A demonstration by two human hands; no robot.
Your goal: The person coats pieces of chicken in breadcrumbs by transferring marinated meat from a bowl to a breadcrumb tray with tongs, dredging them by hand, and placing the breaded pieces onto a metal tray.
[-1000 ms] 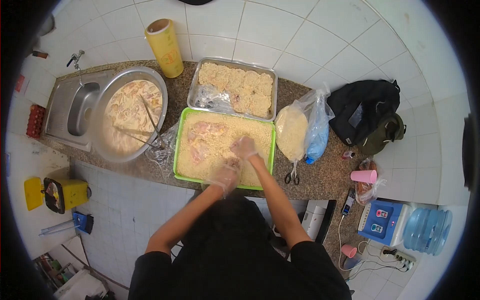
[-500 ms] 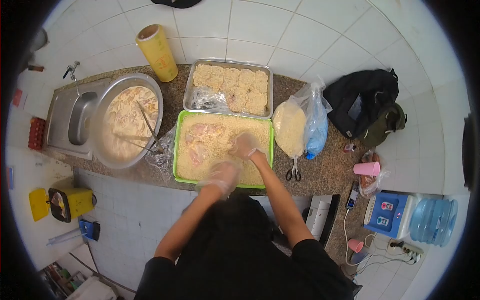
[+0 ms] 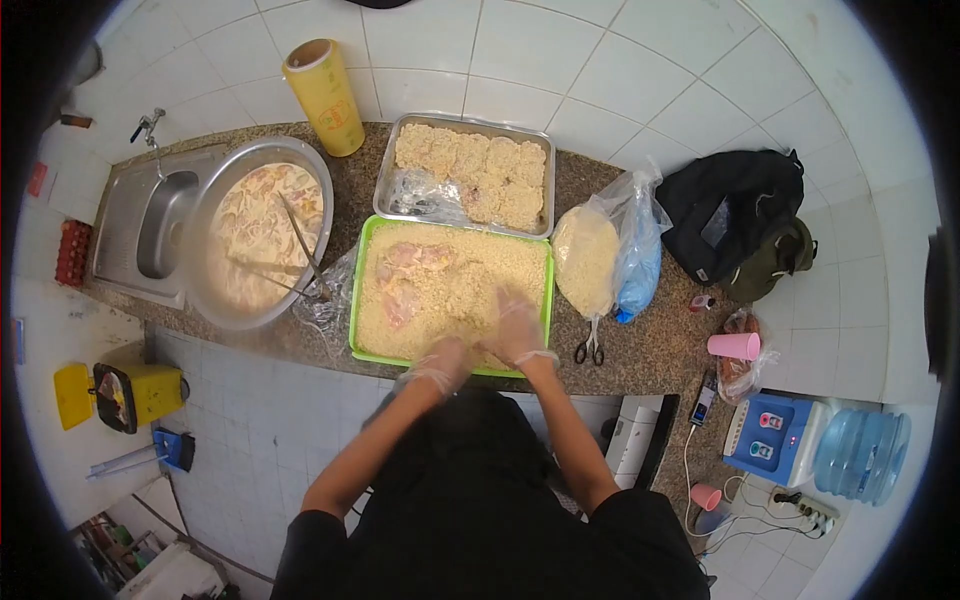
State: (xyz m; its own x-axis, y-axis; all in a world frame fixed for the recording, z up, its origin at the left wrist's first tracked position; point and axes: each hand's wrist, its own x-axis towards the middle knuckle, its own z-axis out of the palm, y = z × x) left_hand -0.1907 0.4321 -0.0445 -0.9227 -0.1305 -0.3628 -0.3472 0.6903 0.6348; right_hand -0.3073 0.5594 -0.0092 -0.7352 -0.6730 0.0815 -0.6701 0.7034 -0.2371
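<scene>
A green-rimmed tray (image 3: 355, 290) full of pale breadcrumbs (image 3: 440, 335) lies in front of me. Two raw chicken pieces (image 3: 420, 258) (image 3: 402, 302) rest uncovered in its left half. My right hand (image 3: 518, 325), in a clear plastic glove, presses into the crumbs at the tray's right side, fingers apart. Over the near edge, my left hand (image 3: 443, 364), gloved the same way, touches the crumbs; its fingers are blurred and partly sunk. Between the hands, just beyond them, a crumb-covered mound (image 3: 465, 290) rises. Whether a piece lies under it is hidden.
Behind stands a metal tray (image 3: 548, 190) of breaded pieces. Left is a large metal bowl (image 3: 327, 215) of chicken in pale batter with tongs (image 3: 300, 235), beside the sink (image 3: 165, 235). A crumb bag (image 3: 585, 260), scissors (image 3: 590, 348) and black bag (image 3: 715, 220) lie right.
My right hand has come nearer to me, turned over the crumbs at the tray's right side. My left hand has shifted slightly toward the near edge. The mound between them shows more.
</scene>
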